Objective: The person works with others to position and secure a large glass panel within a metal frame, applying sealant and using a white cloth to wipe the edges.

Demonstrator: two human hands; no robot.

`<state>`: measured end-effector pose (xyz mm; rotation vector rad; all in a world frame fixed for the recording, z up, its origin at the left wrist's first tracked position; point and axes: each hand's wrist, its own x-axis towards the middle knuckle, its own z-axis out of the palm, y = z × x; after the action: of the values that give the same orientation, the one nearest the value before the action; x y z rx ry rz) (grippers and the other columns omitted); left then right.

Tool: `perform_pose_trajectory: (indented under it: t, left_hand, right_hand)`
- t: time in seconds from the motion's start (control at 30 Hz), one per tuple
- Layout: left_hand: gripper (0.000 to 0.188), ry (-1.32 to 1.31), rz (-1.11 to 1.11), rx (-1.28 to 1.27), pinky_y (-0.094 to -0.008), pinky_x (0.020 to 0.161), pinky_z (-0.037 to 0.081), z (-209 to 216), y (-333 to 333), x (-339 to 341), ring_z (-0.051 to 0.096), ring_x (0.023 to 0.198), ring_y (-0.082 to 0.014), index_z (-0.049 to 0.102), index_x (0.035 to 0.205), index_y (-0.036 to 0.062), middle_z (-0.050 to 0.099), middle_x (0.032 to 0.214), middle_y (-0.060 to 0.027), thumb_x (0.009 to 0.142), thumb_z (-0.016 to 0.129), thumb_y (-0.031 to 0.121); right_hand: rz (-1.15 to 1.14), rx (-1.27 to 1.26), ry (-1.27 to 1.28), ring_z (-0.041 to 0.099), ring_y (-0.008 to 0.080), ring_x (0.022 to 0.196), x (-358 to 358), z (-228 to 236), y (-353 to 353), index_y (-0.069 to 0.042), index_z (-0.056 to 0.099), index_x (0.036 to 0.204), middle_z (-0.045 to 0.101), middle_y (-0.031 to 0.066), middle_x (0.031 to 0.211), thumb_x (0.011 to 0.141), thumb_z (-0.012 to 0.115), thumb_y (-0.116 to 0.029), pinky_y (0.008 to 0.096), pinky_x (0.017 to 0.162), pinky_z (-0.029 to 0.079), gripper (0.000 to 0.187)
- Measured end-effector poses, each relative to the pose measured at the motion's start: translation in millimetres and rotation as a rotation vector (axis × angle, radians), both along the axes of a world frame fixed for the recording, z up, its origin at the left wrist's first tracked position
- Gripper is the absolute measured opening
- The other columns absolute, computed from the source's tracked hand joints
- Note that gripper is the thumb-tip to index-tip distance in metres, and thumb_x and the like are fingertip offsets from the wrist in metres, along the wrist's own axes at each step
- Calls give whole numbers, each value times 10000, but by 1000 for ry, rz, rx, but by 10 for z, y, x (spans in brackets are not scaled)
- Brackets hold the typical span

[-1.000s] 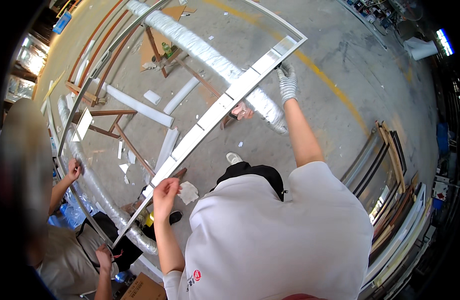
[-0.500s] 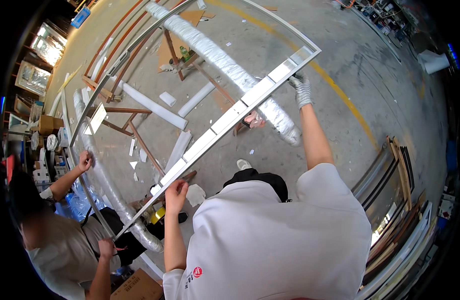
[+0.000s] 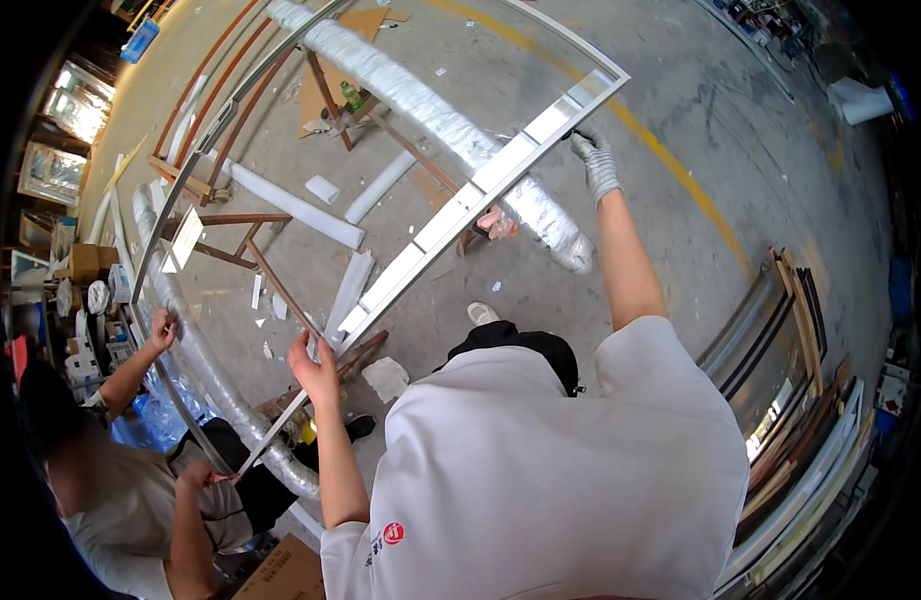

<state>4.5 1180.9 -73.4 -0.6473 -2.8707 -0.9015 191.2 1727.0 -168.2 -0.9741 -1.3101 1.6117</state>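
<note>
Nearest to the body, the person's bare left hand (image 3: 315, 372) is hovering at the lower-left part of a long metal frame (image 3: 483, 208). Its thumb and fingers are standing apart, with a gap between them; whether the palm is touching the rail, I cannot tell. The frame is slanting across the middle of the view, above the floor, and its near rail is carrying a row of white panels (image 3: 505, 165).

Farther along this rail, the right hand, in a striped glove (image 3: 600, 172), is staying close to the upper-right corner. Its fingers are bending beside the edge, but the rail is partly hiding the tips, so I cannot tell if they are gripping.

In my judgement, the frame is looking stiff along each rail but thin for its length, so one hand alone would be letting it twist. The metal is appearing smooth, and bare fingers could be slipping on it; the glove is offering better friction. Good places for holding are lying near both ends of the near rail, not on the white panels, which could be marking easily.

To the left, a co-worker (image 3: 130, 490) is sitting or crouching by the lower corner, keeping one hand near the far rail. Beyond, a brown wooden trestle (image 3: 272, 285) is standing, white rolls (image 3: 290, 208) are lying on the floor, and a silver-wrapped roll (image 3: 410, 90) is passing behind the frame. Farther right, a yellow line (image 3: 665, 160) is crossing the concrete.
</note>
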Motion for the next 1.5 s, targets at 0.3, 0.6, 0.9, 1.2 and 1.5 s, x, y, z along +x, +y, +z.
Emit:
perform_pose_trajectory:
  t: [0.3, 0.6, 0.9, 1.2, 1.5]
  left_hand:
    - [201, 237, -65, -35, -400, 846, 377, -205, -21, 33, 495, 936, -327, 565, 969, -2, 533, 960, -153, 791, 540, 89]
    - [204, 254, -51, -24, -406, 843, 378, -221, -16, 40, 497, 929, -327, 566, 961, 9, 539, 954, -147, 774, 525, 81]
    - [186, 259, -42, -41, -399, 820, 388, -243, -19, 28, 487, 919, -319, 567, 948, 17, 540, 946, -134, 776, 537, 82]
    - [189, 276, -37, -33, -400, 824, 383, -236, -6, 56, 490, 920, -317, 571, 955, 17, 544, 948, -135, 782, 526, 79]
    - [160, 306, -58, -49, -395, 804, 387, -220, -10, 62, 498, 895, -307, 571, 934, 25, 550, 928, -125, 806, 549, 119]
  right_hand:
    - [42, -28, 65, 593, 131, 698, 92, -19, 31, -16, 577, 918, 613, 59, 813, 777, 650, -40, 242, 638, 510, 160]
    - [-39, 113, -17, 579, 112, 723, 231, -211, -126, -27, 564, 922, 603, 44, 817, 756, 651, 18, 229, 660, 502, 192]
    - [150, 42, 99, 583, 125, 789, 129, -75, -221, -21, 557, 942, 595, 54, 884, 789, 573, 65, 251, 743, 508, 176]
    - [192, 67, 92, 588, 153, 841, 92, -114, -149, -3, 567, 957, 601, 65, 899, 818, 548, 19, 292, 794, 503, 142]
    - [316, -13, 155, 601, 190, 857, 176, -25, -209, -22, 556, 960, 602, 88, 917, 819, 517, 32, 321, 804, 508, 155]
